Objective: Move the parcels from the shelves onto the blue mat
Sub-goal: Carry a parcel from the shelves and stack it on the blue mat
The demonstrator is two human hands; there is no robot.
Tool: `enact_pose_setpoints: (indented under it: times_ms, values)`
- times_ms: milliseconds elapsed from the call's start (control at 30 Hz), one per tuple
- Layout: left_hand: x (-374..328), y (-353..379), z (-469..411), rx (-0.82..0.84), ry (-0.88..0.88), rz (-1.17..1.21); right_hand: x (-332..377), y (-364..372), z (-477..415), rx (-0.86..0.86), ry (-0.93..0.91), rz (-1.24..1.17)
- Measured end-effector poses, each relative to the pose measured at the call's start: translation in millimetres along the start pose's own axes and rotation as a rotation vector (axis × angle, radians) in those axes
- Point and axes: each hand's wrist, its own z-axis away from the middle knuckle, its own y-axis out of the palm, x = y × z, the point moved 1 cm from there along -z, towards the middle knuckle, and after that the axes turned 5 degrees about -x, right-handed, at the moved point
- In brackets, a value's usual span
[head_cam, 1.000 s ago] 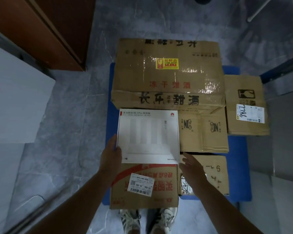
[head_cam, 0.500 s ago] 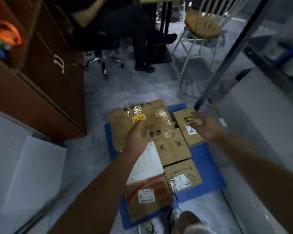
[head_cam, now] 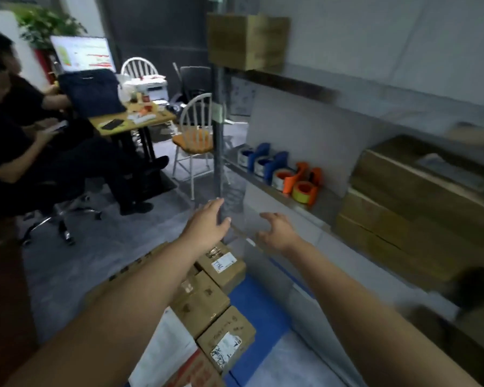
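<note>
Parcels waiting on shelves: stacked brown cartons (head_cam: 419, 208) on middle shelf at right, single carton (head_cam: 246, 40) on top shelf. Other parcels (head_cam: 204, 303) lie on blue mat (head_cam: 260, 311) below. Left hand (head_cam: 207, 224) and right hand (head_cam: 277, 233) hover before shelf, fingers loosely spread, holding nothing. Best approach: take top carton of stack, one hand at each end, clear of tape dispensers (head_cam: 291, 177) nearby.

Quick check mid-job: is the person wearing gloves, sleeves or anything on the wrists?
No gloves: the left hand and right hand are bare. The left forearm and right forearm are bare as far as the frame edge, with no sleeve, watch or band in view. No rings show, though the picture is somewhat blurred.
</note>
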Motion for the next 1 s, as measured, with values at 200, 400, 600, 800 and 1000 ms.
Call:
enact_pose_setpoints:
  times_ms: [200,400,600,800,1000]
  values:
    - [-122.4,87.7,28.5,0.226,0.234,-0.105,-109.7,-62.4,89.6,-0.120,0.139,-0.064]
    - [-243.8,206.8,118.1,0.469,0.358,-0.155,-269.7,-150.4,274.6,-0.304,0.551,-0.070]
    - [-391.6,314.5,249.7,0.655,0.746,-0.063,-360.7,-200.8,472.0,-0.546,0.836,-0.167]
    - [-501.0,371.9,406.4,0.893,1.110,-0.043,-391.2,-191.8,651.3,-0.791,1.091,-0.255]
    - [-542.7,409.4,542.4,1.056,1.325,0.028,-403.5,-159.2,784.3,-0.901,1.359,-0.262]
